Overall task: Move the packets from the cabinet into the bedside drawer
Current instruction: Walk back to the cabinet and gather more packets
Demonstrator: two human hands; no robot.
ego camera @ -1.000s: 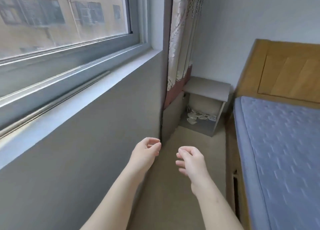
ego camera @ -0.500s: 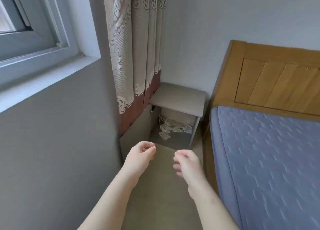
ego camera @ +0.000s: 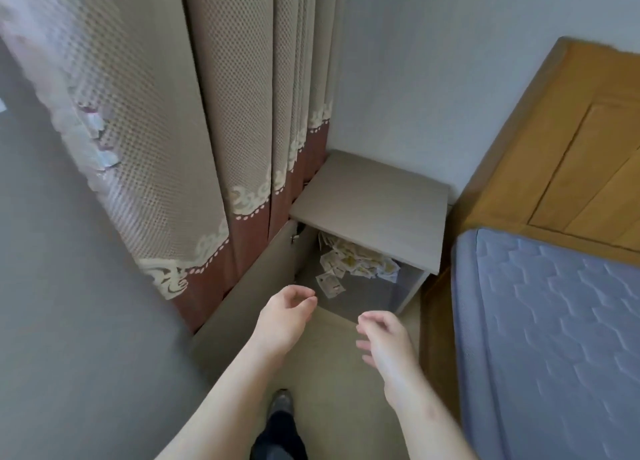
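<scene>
At the fingertips nothing is being gripped: the fingers (ego camera: 297, 291) of the left hand (ego camera: 284, 317) are being held loosely curled and empty, and the fingers (ego camera: 372, 318) of the right hand (ego camera: 386, 338) are being carried the same way, relaxed and apart from everything. Both hands are being held above the beige floor (ego camera: 332, 373), near the mouth of the low grey wooden bedside cabinet (ego camera: 370, 207), but not yet inside it. Beyond them, the small pale flat paper packets (ego camera: 353, 264) are lying in a loose heap on the cabinet's dark inner shelf, with one packet lying apart at the front. The grey cabinet door (ego camera: 249, 286) is being left swung open on the left, against the beige and maroon patterned curtain (ego camera: 207, 130). The quilted blue mattress (ego camera: 554, 338) is bordering the right side. No drawer is being shown, so its place cannot be told.

A hasty grab is likely to be punished: thin packets could be scattered deeper, or dropped on the floor. The open door could be knocked by the left forearm, and knuckles could be caught under the low top.
</scene>
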